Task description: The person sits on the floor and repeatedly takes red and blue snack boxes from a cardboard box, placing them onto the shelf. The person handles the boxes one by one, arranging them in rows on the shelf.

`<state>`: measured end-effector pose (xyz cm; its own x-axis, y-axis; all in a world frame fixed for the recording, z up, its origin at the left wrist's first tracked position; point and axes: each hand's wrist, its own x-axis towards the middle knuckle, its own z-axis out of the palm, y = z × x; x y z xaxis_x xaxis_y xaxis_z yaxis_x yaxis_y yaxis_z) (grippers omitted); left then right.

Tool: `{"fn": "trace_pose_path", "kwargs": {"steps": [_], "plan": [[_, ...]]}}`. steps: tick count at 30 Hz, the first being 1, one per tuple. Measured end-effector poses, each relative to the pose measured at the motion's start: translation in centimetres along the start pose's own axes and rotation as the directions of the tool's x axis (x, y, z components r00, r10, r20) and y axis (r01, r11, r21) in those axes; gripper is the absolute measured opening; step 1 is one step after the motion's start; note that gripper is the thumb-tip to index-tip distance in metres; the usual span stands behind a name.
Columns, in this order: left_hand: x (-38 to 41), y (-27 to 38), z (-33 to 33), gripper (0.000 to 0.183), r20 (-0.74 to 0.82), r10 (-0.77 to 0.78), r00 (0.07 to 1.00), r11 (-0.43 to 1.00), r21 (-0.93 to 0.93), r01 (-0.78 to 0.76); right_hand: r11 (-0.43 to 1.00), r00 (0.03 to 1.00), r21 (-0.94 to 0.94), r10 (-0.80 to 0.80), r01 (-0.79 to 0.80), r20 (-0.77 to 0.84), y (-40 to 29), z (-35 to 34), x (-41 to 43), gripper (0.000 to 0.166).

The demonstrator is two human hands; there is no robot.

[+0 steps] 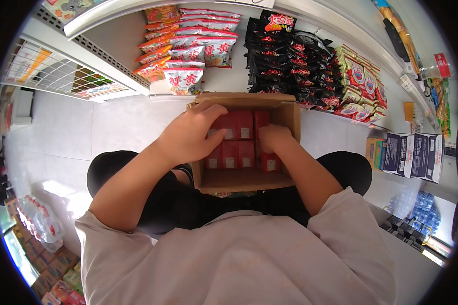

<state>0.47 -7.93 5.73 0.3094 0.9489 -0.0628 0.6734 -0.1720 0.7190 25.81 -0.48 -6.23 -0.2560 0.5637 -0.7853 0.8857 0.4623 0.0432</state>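
An open cardboard carton (248,183) stands between my knees. Inside it are several small red boxes (245,118) in two rows, each with a pale label on the side facing me. My left hand (194,133) lies over the carton's left rim, its thumb and index finger spread above the red boxes at that side. Down in the carton's right part is my right hand (275,138), against the right-hand red boxes. Its fingertips are hidden, so whether it grips one cannot be told. A strip of bare carton floor shows on the side towards me.
Beyond the carton, a low shelf (225,82) holds orange and white noodle packets (185,80), black packets (270,70) and cream-and-red packets (360,82). A wire rack (53,72) is at left. Dark blue boxes (398,154) stand at right. Wrapped bottles (40,219) sit at lower left.
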Motion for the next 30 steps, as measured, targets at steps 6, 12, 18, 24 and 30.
{"fn": "trace_pose_path", "kwargs": {"steps": [6,12,18,24,30], "plan": [[-0.4,-0.6,-0.5,0.034,-0.071,0.045,0.997,0.926,0.377,-0.015,1.0,1.0,-0.002,-0.022,0.022,-0.015,-0.1,-0.9,-0.8,0.029],[-0.5,-1.1,-1.8,0.04,0.383,-0.406,0.829,0.823,0.547,0.151,0.978,0.959,0.169,-0.078,0.127,-0.271,-0.7,-4.7,-5.7,0.031],[0.3,-2.1,-1.2,0.038,0.477,-0.44,0.761,0.818,0.561,0.122,0.966,0.925,0.094,-0.198,0.24,-0.325,1.6,-7.8,-10.2,0.033],[1.3,-1.9,-1.4,0.036,0.471,-0.442,0.763,0.813,0.57,0.119,0.96,0.839,-0.009,-0.25,0.281,-0.483,5.6,-7.1,-8.1,0.034],[1.0,-2.0,-0.8,0.037,0.387,-0.422,0.82,0.814,0.56,0.155,0.953,0.856,0.054,-0.244,0.3,-0.455,6.8,-6.9,-8.1,0.037]]}}
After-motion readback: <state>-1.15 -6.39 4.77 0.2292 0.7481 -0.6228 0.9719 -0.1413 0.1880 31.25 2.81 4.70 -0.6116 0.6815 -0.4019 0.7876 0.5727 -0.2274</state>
